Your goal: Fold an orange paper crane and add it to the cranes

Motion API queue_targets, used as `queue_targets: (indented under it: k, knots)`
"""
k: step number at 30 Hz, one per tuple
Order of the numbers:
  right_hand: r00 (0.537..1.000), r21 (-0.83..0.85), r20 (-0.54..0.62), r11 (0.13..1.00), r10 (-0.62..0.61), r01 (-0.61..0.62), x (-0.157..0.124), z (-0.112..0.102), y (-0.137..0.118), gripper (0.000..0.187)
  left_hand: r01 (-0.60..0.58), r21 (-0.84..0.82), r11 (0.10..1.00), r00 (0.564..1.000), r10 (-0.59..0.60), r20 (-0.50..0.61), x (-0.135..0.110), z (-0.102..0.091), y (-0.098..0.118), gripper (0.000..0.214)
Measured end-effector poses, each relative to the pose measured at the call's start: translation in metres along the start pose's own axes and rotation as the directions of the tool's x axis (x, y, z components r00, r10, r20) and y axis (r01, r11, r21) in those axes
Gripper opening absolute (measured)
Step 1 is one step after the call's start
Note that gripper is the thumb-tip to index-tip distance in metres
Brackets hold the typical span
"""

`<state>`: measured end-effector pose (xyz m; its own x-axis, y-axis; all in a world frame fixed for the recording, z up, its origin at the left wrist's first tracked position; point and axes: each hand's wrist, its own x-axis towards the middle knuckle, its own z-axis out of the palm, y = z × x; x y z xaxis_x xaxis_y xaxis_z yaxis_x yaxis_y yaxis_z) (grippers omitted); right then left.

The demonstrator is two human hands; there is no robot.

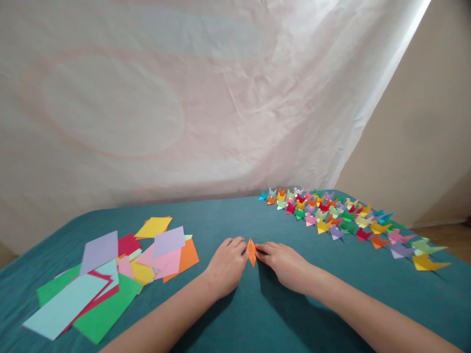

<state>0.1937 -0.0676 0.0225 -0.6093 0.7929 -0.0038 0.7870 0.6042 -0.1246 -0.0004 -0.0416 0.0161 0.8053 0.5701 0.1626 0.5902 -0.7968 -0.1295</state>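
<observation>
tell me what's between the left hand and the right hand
In the head view, a small folded orange paper lies between the left hand and the right hand.

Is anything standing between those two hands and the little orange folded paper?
Nothing visible does. The left hand and right hand are at opposite sides of the orange paper, fingers up against it. The loose sheets lie off to the left.

At the table [221,218], folded paper [251,252] sits between the left hand [228,264] and the right hand [285,262]. Left of them, loose sheets [110,269] overlap; to the right, reaching farther back, paper birds [348,215] stand in rows. Behind hangs a curtain [206,98].
</observation>
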Motion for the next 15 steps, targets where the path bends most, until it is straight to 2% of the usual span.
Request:
queue_targets:
  k: [10, 15]
  knots:
    - [0.996, -0.012, -0.087, 1.000, 0.011, -0.012, 0.002, 0.010, 0.002, 0.038, 0.003, -0.073, 0.997, 1.000, -0.005, -0.029, 0.001, 0.002, -0.003, 0.022]
    - [0.981, -0.025, -0.193, 0.999, 0.026, -0.031, 0.005, 0.020, 0.003, 0.031, 0.014, -0.127, 0.992, 0.998, -0.022, -0.063, 0.000, 0.007, -0.005, 0.021]
